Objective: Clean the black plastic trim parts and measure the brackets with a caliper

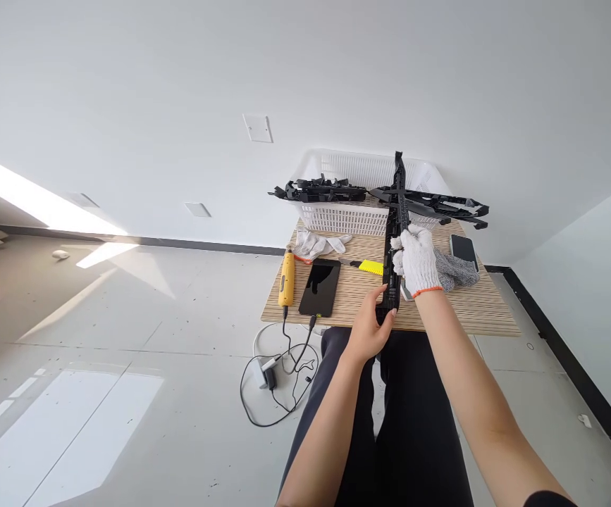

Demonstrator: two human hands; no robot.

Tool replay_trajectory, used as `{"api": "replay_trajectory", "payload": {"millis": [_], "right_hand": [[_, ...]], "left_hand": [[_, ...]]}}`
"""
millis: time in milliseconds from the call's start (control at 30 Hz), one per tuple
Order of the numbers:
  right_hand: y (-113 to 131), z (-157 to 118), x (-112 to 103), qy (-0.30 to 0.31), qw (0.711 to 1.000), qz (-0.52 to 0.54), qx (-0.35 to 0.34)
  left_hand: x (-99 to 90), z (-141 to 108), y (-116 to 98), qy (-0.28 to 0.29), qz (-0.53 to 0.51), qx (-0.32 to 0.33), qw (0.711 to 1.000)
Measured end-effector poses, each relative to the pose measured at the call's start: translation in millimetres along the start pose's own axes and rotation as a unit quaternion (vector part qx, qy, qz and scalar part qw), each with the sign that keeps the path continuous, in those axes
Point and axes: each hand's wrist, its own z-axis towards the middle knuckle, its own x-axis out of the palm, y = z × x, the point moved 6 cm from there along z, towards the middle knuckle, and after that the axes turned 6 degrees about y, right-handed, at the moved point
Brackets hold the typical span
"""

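Observation:
A long, narrow black plastic part (390,264) points away from me, its near end at the table's front edge. My left hand (371,329), bare, is closed around that near end, with thumb and fingers on either side. My right hand (417,259) wears a white knitted glove with an orange cuff. Its fingers are curled against the right side of the part, farther up, and the fingertips are partly hidden. Beyond the glove, a black strip (401,186) runs up over the basket; I cannot tell whether it belongs to the same piece. A yellow-handled knife (371,267) lies just left of the part.
Behind stands a white plastic basket (344,221) with several black plastic parts (331,190) across it. On the wood-patterned table (358,306) lie a yellow corded tool (287,280), a black tablet (320,287), white gloves (318,244), a grey glove (458,270) and a phone (464,248). Cables (263,424) trail on the floor.

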Motion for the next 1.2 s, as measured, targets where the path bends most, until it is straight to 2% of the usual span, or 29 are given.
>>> {"api": "replay_trajectory", "payload": {"millis": [567, 800, 1000, 1200], "right_hand": [[0.7, -16.0, 16.0, 0.025, 0.992, 0.12, 0.016], [1.9, -17.4, 19.7, 0.039, 0.991, 0.122, 0.025], [7.2, -33.2, 8.8, 0.011, 0.996, 0.082, -0.041], [18.7, -47.6, 2.1, 0.04, 0.995, 0.054, -0.079]], "left_hand": [[-0.6, 0.9, 0.3, -0.005, 0.003, 0.0, 1.0], [-0.8, 0.9, 1.2, -0.01, -0.005, -0.005, 1.0], [0.3, -0.3, 1.5, -0.021, -0.012, 0.004, 1.0], [-2.0, 0.4, 1.8, -0.034, -0.024, -0.003, 0.999]]}}
